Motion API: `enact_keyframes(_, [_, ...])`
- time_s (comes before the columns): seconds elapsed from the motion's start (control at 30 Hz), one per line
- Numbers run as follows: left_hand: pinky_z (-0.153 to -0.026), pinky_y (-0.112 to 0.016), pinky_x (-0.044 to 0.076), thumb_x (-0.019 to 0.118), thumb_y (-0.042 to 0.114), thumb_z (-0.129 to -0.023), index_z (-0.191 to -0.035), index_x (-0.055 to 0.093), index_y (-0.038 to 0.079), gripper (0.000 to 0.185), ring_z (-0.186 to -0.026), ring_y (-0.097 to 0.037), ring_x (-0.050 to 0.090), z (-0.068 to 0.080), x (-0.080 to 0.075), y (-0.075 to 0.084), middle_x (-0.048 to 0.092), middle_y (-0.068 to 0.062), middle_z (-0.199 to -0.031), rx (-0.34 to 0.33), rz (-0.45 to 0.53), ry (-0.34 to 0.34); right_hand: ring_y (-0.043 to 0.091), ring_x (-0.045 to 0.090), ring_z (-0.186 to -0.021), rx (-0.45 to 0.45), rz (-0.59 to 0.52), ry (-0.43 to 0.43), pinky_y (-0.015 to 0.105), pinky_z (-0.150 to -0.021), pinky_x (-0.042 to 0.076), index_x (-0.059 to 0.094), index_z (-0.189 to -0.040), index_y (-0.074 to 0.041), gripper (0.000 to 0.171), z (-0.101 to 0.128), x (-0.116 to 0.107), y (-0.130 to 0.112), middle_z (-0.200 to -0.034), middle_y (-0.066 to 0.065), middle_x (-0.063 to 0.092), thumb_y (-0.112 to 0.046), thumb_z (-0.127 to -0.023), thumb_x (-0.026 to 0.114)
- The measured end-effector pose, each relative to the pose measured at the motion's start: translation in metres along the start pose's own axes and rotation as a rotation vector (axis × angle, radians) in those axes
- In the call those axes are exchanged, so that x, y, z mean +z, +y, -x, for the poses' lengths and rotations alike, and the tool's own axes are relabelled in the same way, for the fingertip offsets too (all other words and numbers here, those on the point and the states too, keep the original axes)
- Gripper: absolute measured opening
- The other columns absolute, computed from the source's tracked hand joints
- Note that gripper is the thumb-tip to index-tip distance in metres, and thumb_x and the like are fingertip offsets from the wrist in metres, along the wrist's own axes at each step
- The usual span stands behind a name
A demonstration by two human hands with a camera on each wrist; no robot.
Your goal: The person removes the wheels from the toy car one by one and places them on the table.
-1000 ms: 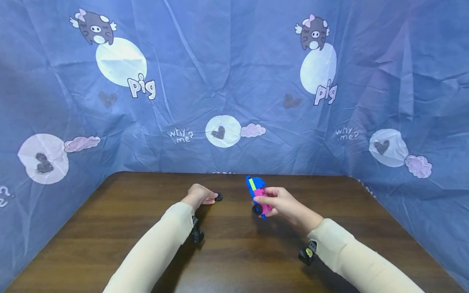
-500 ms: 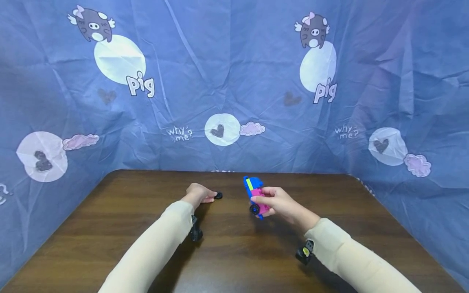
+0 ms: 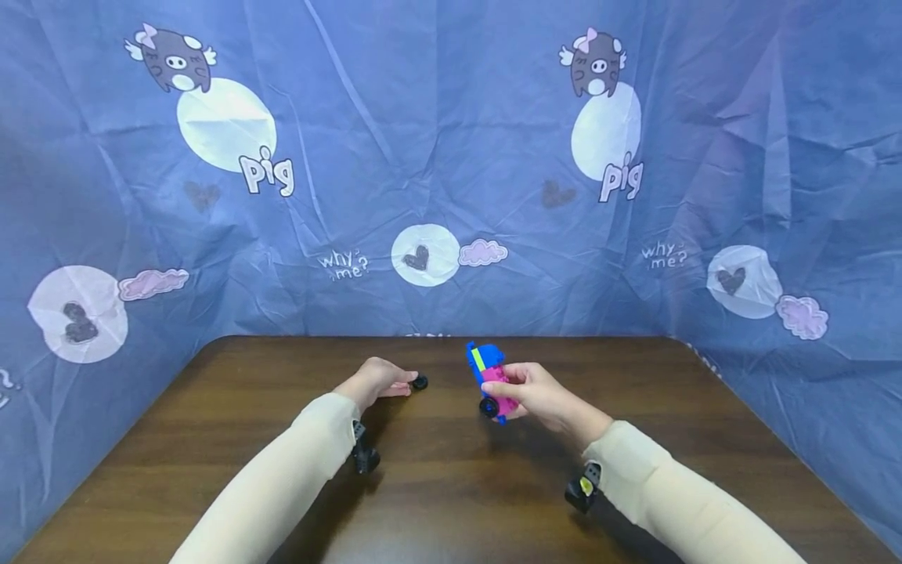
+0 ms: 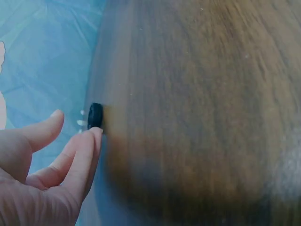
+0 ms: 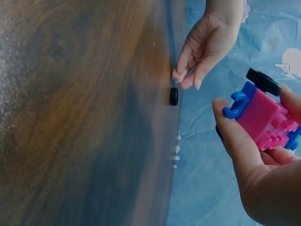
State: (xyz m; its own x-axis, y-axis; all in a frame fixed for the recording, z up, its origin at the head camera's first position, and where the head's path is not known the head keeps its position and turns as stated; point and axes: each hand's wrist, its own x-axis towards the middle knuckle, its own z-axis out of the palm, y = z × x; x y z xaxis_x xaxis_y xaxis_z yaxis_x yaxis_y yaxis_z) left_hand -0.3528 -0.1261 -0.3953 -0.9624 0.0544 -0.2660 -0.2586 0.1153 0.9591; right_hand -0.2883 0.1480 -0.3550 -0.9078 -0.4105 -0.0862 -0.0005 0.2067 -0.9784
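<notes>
A small black toy wheel stands on the brown table, with the fingertips of my left hand right at it. The left wrist view shows that hand's thumb spread away from the fingers, which reach out nearly straight to the wheel. From the right wrist view, the same wheel sits just beyond the left fingertips. My right hand grips a pink and blue building-block car above the table, thumb and fingers around its sides. The car has a yellow-green stripe and black wheels; its far side is partly hidden.
The dark wooden table reaches back to a blue cloth backdrop printed with pigs and hearts. Black wrist cameras hang under both cream sleeves, the left camera and right camera being close over the table.
My left wrist and forearm have shifted slightly left while the fingertips stay by the wheel. The right hand still holds the car in nearly the same place.
</notes>
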Motion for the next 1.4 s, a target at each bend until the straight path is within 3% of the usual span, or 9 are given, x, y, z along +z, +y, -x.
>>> enact_keyframes(0.17, [-0.077, -0.028, 0.059, 0.06, -0.004, -0.092, -0.121, 0.044, -0.027, 0.04, -0.07, -0.015, 0.064, 0.01, 0.001, 0.011, 0.06, -0.029, -0.111, 0.025, 0.036, -0.003, 0.016, 0.067, -0.077, 0.007, 0.032, -0.01, 0.039, -0.072, 0.061, 0.053, -0.124, 0.013, 0.047, 0.002, 0.001, -0.002, -0.096, 0.011, 0.066, -0.019, -0.091, 0.068])
enact_keyframes(0.33, [-0.075, -0.026, 0.059, 0.056, -0.006, -0.093, -0.119, 0.047, -0.026, 0.034, -0.067, -0.014, 0.065, 0.021, 0.011, 0.025, 0.064, -0.023, -0.101, 0.048, 0.028, -0.096, 0.016, 0.067, -0.078, 0.002, 0.051, -0.012, 0.04, -0.073, 0.06, 0.054, -0.123, 0.012, 0.048, 0.004, 0.001, -0.005, -0.097, 0.011, 0.065, -0.021, -0.091, 0.069])
enact_keyframes(0.47, [-0.081, -0.031, 0.059, 0.054, -0.008, -0.093, -0.113, 0.054, -0.023, 0.026, -0.078, -0.022, 0.069, 0.035, 0.025, 0.031, 0.068, -0.022, -0.092, 0.06, -0.061, -0.211, 0.016, 0.068, -0.078, -0.018, 0.024, -0.031, 0.043, -0.076, 0.06, 0.051, -0.123, 0.014, 0.047, 0.004, 0.0, -0.005, -0.096, 0.011, 0.064, -0.019, -0.093, 0.066])
enact_keyframes(0.67, [-0.092, -0.04, 0.054, 0.056, -0.001, -0.095, -0.11, 0.062, -0.018, 0.023, -0.099, -0.035, 0.069, 0.059, 0.046, 0.033, 0.065, -0.033, -0.11, 0.08, -0.203, -0.341, 0.015, 0.068, -0.081, -0.025, 0.016, -0.093, 0.041, -0.079, 0.059, 0.05, -0.121, 0.014, 0.043, 0.004, -0.001, -0.003, -0.095, 0.008, 0.065, -0.019, -0.095, 0.062])
enact_keyframes(0.83, [-0.094, -0.045, 0.052, 0.058, 0.001, -0.094, -0.112, 0.06, -0.019, 0.026, -0.095, -0.035, 0.07, 0.073, 0.06, 0.034, 0.066, -0.033, -0.106, 0.132, -0.23, -0.441, 0.015, 0.069, -0.082, -0.041, -0.001, -0.11, 0.04, -0.08, 0.059, 0.051, -0.119, 0.012, 0.04, 0.003, 0.0, -0.003, -0.093, 0.005, 0.067, -0.019, -0.096, 0.06])
enact_keyframes(1.07, [-0.092, -0.046, 0.053, 0.057, -0.005, -0.092, -0.108, 0.059, -0.017, 0.02, -0.08, -0.02, 0.071, 0.087, 0.069, 0.034, 0.07, -0.021, -0.09, 0.161, -0.217, -0.539, 0.015, 0.069, -0.085, -0.03, -0.056, -0.095, 0.036, -0.08, 0.059, 0.048, -0.124, 0.013, 0.041, 0.001, 0.0, 0.0, -0.094, 0.003, 0.068, -0.018, -0.099, 0.056])
enact_keyframes(1.2, [-0.093, -0.047, 0.052, 0.057, -0.002, -0.093, -0.109, 0.057, -0.016, 0.021, -0.083, -0.023, 0.071, 0.09, 0.072, 0.032, 0.07, -0.021, -0.093, 0.205, -0.224, -0.571, 0.014, 0.069, -0.087, -0.033, -0.103, -0.086, 0.036, -0.082, 0.059, 0.044, -0.13, 0.015, 0.048, 0.0, -0.003, 0.003, -0.096, 0.002, 0.069, -0.019, -0.099, 0.056])
enact_keyframes(1.4, [-0.082, -0.044, 0.058, 0.064, 0.007, -0.093, -0.098, 0.061, -0.008, 0.017, -0.073, -0.018, 0.07, 0.092, 0.077, 0.027, 0.07, -0.016, -0.084, 0.326, -0.273, -0.5, 0.014, 0.068, -0.091, -0.038, -0.107, -0.12, 0.041, -0.086, 0.057, 0.036, -0.137, 0.016, 0.057, 0.0, -0.004, 0.004, -0.104, 0.004, 0.065, -0.022, -0.099, 0.057])
